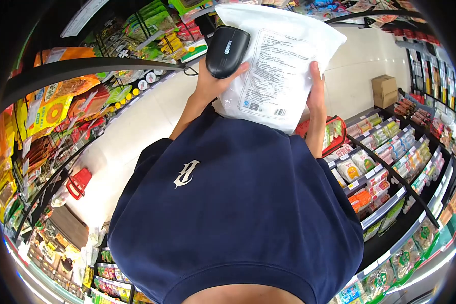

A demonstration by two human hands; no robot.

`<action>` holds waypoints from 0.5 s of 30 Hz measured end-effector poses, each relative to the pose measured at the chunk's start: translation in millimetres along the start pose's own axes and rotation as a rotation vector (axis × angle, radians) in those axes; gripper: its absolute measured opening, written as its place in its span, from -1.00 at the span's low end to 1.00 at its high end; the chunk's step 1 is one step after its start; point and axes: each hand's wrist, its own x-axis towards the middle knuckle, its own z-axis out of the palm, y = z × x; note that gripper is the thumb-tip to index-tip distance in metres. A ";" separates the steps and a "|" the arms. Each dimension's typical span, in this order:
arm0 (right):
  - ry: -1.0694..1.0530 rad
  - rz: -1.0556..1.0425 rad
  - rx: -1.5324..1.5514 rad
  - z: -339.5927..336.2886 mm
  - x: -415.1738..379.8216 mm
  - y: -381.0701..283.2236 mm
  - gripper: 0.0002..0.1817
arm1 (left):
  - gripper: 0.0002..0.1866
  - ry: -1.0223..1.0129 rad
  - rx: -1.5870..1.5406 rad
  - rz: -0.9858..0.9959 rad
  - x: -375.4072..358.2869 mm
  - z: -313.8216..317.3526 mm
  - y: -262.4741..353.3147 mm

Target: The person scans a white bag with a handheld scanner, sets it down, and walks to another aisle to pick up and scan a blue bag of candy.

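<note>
A large white plastic bag (283, 71) with dense dark print, a QR code and a barcode is held up in front of me. My left hand (213, 81) grips its left edge, thumb on the printed face and the other fingers hidden. A black rounded device (228, 50) with a small white logo covers much of that hand; a thin dark cord loops beside it. My right hand (316, 91) holds the right edge, its fingertip or thumb showing along the side and the rest behind the bag.
Shelves of colourful packets (50, 111) line the left. To the right, a shelf of wrapped rolls and packs (385, 142) stands close by. A red basket (334, 134) sits behind my right forearm, another red basket (79, 182) stands at left, and a cardboard box (384, 91) rests farther off.
</note>
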 end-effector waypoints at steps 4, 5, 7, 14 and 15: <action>-0.023 -0.009 0.070 22.6 -8.6 -9.4 -0.22 | -0.58 0.024 -0.036 -0.006 -2.3 -0.1 3.5; -0.024 -0.013 0.069 24.3 -10.1 -9.1 -0.22 | -0.58 0.024 -0.038 -0.003 -2.4 0.6 3.9; -0.043 0.100 0.151 25.8 -13.3 -9.2 -0.20 | -0.56 0.031 -0.046 0.002 -2.6 3.6 4.2; -0.065 0.179 0.277 22.4 -18.0 -1.9 -0.23 | -0.55 0.049 -0.057 0.007 -8.1 7.5 6.6; -0.072 0.180 0.272 23.0 -16.3 -1.0 -0.24 | -0.55 0.049 -0.050 -0.015 -9.9 7.5 8.3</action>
